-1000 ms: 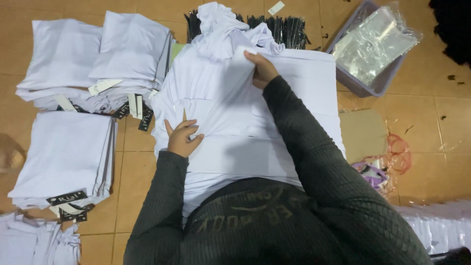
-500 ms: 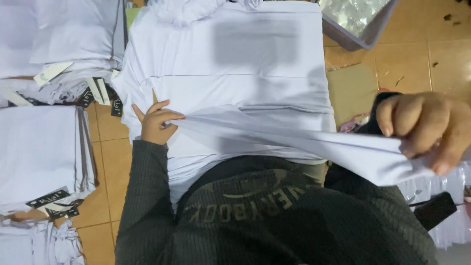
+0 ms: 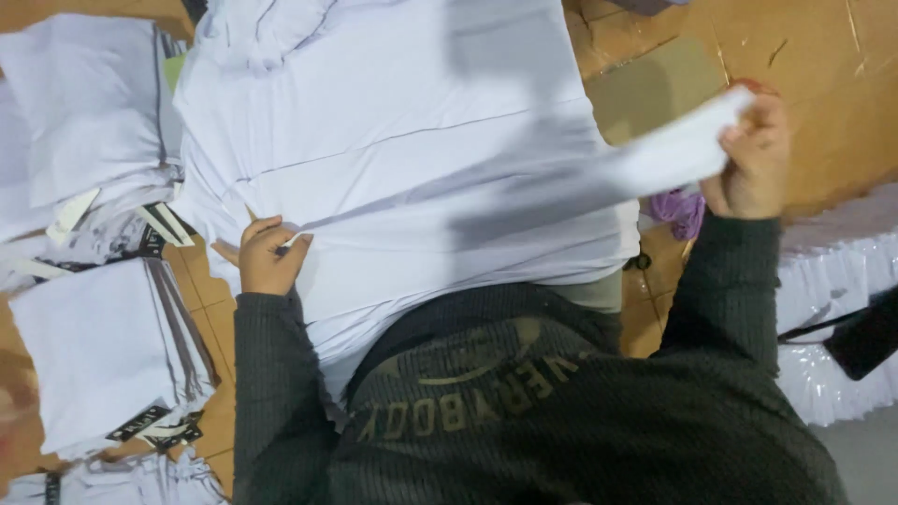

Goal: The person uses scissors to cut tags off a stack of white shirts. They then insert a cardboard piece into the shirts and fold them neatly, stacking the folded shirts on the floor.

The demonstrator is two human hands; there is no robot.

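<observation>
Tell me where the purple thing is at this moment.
In the head view, the purple thing lies on the floor on the person's right side, just below the stretched white fabric and beside the right hand, at the right edge of the white shirt pile.

Folded white garment stacks point(image 3: 94, 365) lie left; purple cloth point(image 3: 681, 209) on tiled floor point(image 3: 842, 103).

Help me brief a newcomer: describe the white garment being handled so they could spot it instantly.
Start at the orange tiled floor. In its middle lies a spread white garment. Unlike the folded, tagged stacks beside it, the left hand pins it and the right hand pulls its edge sideways.
</observation>
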